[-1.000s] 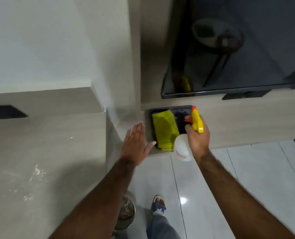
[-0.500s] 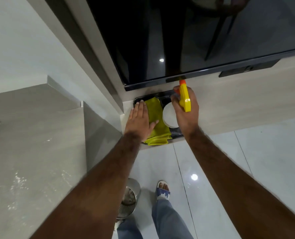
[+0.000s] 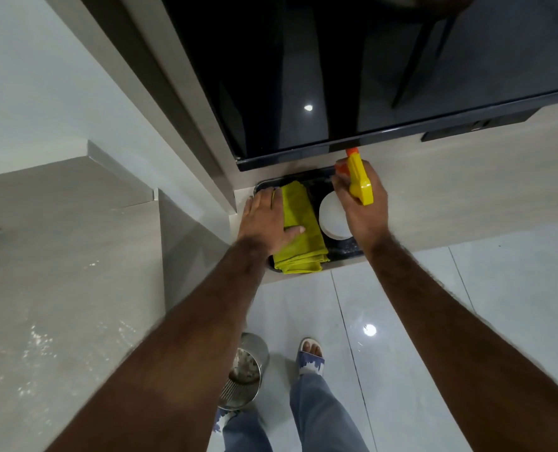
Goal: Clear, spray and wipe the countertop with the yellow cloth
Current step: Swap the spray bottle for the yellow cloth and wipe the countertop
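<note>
A folded yellow cloth (image 3: 300, 243) lies in a dark tray (image 3: 346, 251) on a pale wooden ledge (image 3: 450, 203) below a black screen. My left hand (image 3: 268, 223) rests flat on the cloth's left side, fingers together, thumb across the fabric. My right hand (image 3: 361, 203) grips the neck of a white spray bottle (image 3: 333, 220) with a yellow and orange trigger head (image 3: 359, 181). The bottle's base stands in the tray's right half. The pale countertop (image 3: 59, 288) stretches to the left and shows wet flecks.
A large black screen (image 3: 369, 70) hangs just above the tray. A steel bin (image 3: 243, 370) stands on the glossy tiled floor (image 3: 466, 305) by my sandalled foot (image 3: 310, 355). A wall corner juts between countertop and ledge.
My left hand moved from the bare ledge onto the yellow cloth. My right hand lowered the spray bottle into the tray. The view shifted closer to the ledge.
</note>
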Motion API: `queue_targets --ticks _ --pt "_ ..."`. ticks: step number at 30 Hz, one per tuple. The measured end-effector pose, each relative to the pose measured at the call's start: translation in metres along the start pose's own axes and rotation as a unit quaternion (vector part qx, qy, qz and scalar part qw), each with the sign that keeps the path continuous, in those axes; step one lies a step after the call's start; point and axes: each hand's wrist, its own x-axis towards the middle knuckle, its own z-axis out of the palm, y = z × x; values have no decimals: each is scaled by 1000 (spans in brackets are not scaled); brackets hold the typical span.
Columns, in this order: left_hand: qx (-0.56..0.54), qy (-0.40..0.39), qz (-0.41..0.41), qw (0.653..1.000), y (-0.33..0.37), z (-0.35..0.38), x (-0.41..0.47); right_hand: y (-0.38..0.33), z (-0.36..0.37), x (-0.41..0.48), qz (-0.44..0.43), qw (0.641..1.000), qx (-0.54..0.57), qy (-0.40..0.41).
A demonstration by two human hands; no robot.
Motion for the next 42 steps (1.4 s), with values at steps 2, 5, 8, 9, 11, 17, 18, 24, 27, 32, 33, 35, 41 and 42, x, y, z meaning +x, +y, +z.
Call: queue_targets --ticks 2,5,8,9,11,17,18,24,27,32,33,35,41,42 --pt "-13 -7 -8 1000 1 -5 6 -3 3 -2 -14 1000 -10 -14" --pt "-8 -7 -23 1000 4 -15 15 -6 1 -12 0 999 39 -18" --pt "14 -21 -32 999 8 -26 22 8 -5 -50 32 996 4 82" --pt "16 -25 -33 999 10 -29 25 14 -5 -66 18 994 -27 102" --pt "8 -36 -37 999 15 -34 27 20 -4 -97 -38 990 -118 60" --pt "-31 -6 -45 998 21 -50 21 24 22 -123 -159 899 -362 -188" --pt "-37 2 -50 998 19 -54 17 21 25 -123 -120 911 -347 -191" --pt "-215 37 -53 975 2 -78 -31 -3 33 -130 -36 958 -252 -133" --pt "-280 -6 6 960 -15 -100 -62 -20 50 -139 -31 966 -249 -62" --pt "-320 -77 77 941 -64 -143 -116 -57 85 -138 -66 981 -172 -51" --pt "-312 -72 78 944 -77 -150 -128 -64 94 -136 -74 978 -174 -85" --pt "-311 -59 68 946 -107 -157 -150 -74 112 -134 -83 961 -207 -163" --pt "-425 111 -76 895 -226 -144 -251 -114 197 -173 -7 929 -152 -337" --pt "-436 141 -115 881 -246 -138 -272 -120 216 -184 16 918 -134 -374"
